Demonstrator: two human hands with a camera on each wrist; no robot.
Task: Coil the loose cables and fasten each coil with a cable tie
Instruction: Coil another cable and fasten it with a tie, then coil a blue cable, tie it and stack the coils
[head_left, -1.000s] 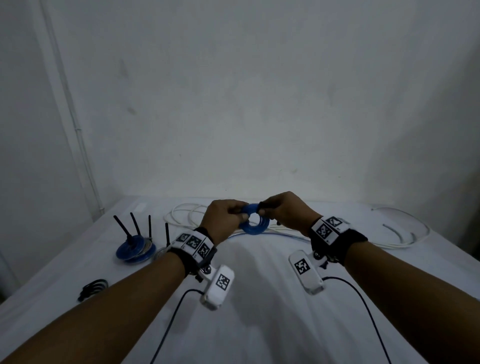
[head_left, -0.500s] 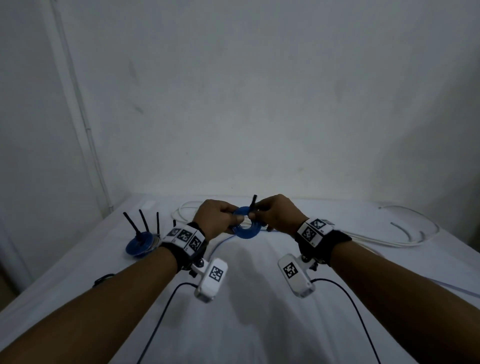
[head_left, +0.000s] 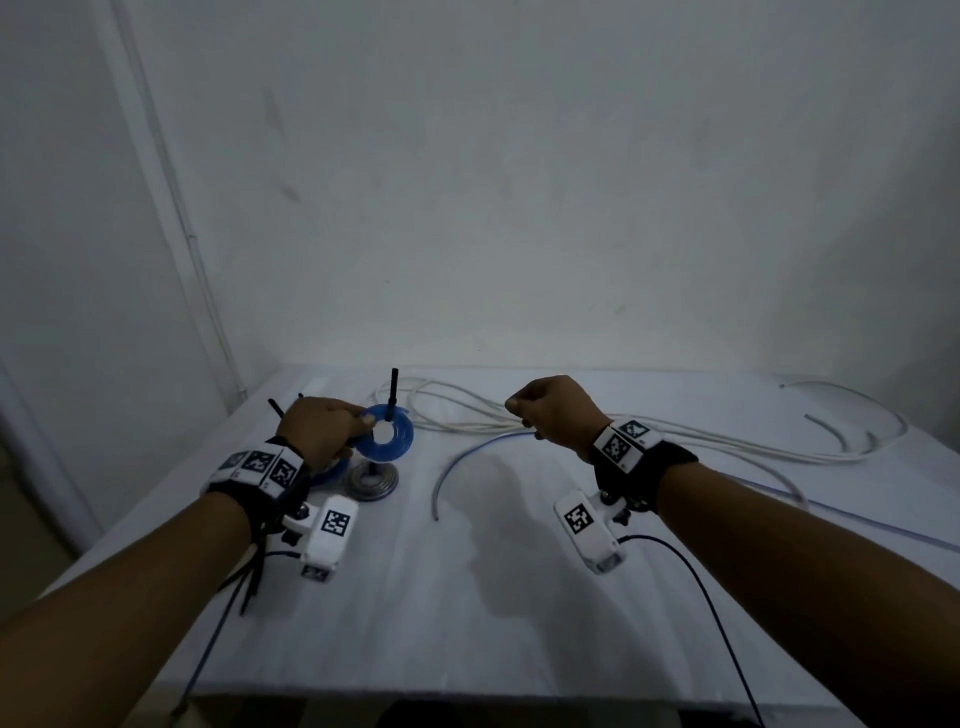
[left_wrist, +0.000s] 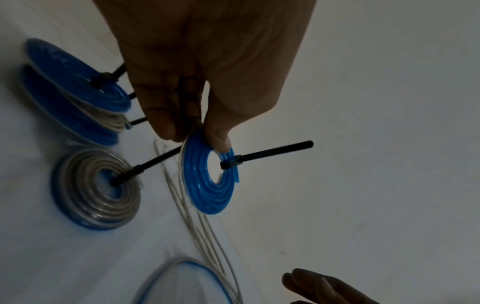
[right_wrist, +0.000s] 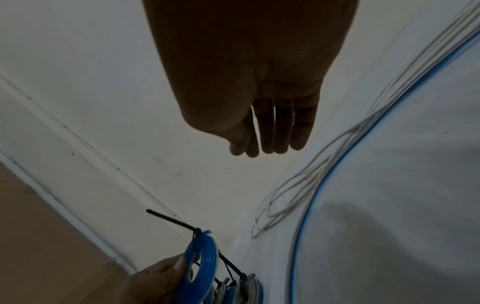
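Note:
My left hand (head_left: 363, 421) pinches a small blue cable coil (head_left: 387, 434) by its rim between thumb and fingers. A black cable tie (head_left: 393, 389) is closed round the coil, its tail sticking up. The left wrist view shows the left hand (left_wrist: 197, 135), the blue coil (left_wrist: 210, 185) and the cable tie (left_wrist: 272, 153) close up. The coil hangs just above a grey coil (head_left: 371, 480). My right hand (head_left: 514, 405) is apart to the right and holds nothing; the right wrist view shows its fingers (right_wrist: 275, 131) hanging loose. Under it lie a loose blue cable (head_left: 467, 452) and loose white cables (head_left: 467, 421).
Tied blue coils (left_wrist: 72, 92) are stacked beside the grey coil (left_wrist: 96, 189) at the table's left. White cable loops (head_left: 852, 441) spread to the far right. Black strips (head_left: 252, 571) lie under my left wrist. The table's front edge (head_left: 467, 701) is near, with a wall behind.
My right hand has let go of the coil and tie and moved right. My left hand has carried the tied blue coil left, over the finished coils.

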